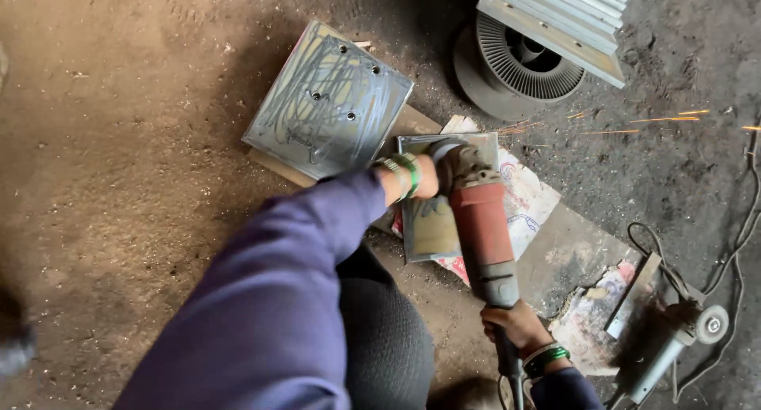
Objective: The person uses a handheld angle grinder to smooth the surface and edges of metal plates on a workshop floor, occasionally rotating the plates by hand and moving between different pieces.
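A person in a purple sleeve crouches over a dirt floor and works a red-bodied angle grinder (481,232) across a small steel plate (432,220), sparks (674,121) flying off to the far right. The left hand (424,176), green bangles at the wrist, is at the grinder's head on the far end of the tool; its fingers are hidden behind the tool, so their grip cannot be told. The right hand (519,327), also bangled, sits at the near end, fingers wrapped shut around the grinder's dark rear handle, the cord trailing out below it. The tool runs between the two hands, its disc end resting on the far edge of the small plate, which lies under and just left of the red body.

Beneath the plate lies a flattened white printed sheet (527,204) with red and blue markings, rectangular, poking out to the right and at the near side. Right of it sits a bare grey board (567,255), and near the right hand a torn, crumpled scrap of printed paper (590,319), pale with faded colours. To the far left rests a larger square steel plate (329,101), scribbled over and drilled with small holes. A wire spool (515,65) stands at the far side beneath a ribbed metal section (563,18). A second grinder (674,350) lies idle on the near right.
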